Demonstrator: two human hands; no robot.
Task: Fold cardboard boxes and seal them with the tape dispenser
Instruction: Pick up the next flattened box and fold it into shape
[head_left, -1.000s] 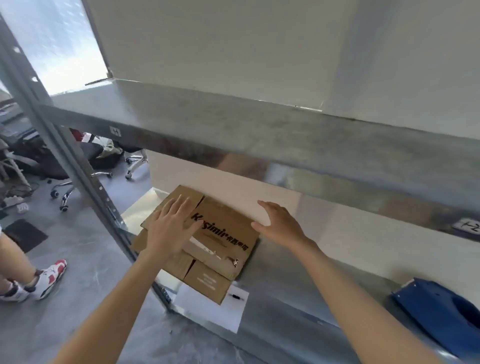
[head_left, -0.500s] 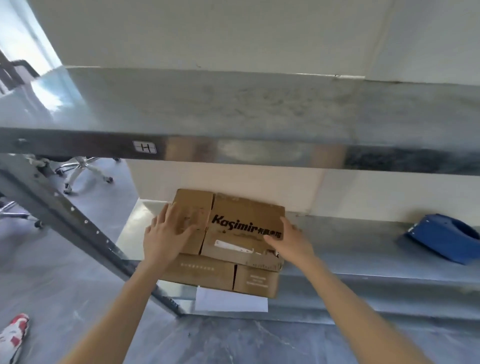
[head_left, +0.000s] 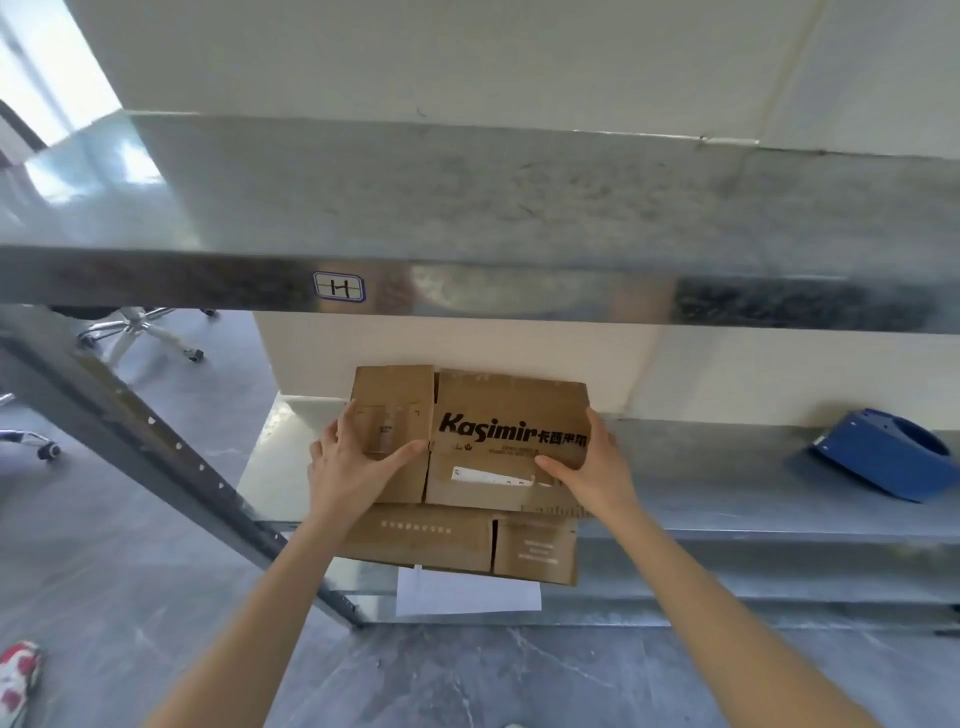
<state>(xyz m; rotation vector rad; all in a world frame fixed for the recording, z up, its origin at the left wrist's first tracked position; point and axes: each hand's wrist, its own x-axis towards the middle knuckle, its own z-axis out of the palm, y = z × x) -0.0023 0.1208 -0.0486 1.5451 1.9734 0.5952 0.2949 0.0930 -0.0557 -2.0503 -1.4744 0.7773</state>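
A flattened brown cardboard box (head_left: 511, 415) printed "Kasimir" lies on the lower metal shelf (head_left: 727, 483). My left hand (head_left: 348, 470) holds its left edge, thumb lying across the top. At the right edge my right hand (head_left: 597, 467) grips it the same way, thumb on the top face. More brown cardboard (head_left: 436, 538) sticks out over the shelf's front edge below the top panel; I cannot tell whether it is the same box. A blue object (head_left: 883, 460), possibly the tape dispenser, lies far right on the same shelf.
The upper metal shelf (head_left: 467, 208), labelled "H", overhangs the box. A slanted metal upright (head_left: 156, 447) runs down at the left. A white paper sheet (head_left: 467, 595) pokes out under the cardboard. Office chair wheels (head_left: 140, 332) and another person's shoe (head_left: 15, 675) are on the grey floor.
Both hands slid from lying on top of the box out to its left and right edges. The view swung round to face the shelf squarely.
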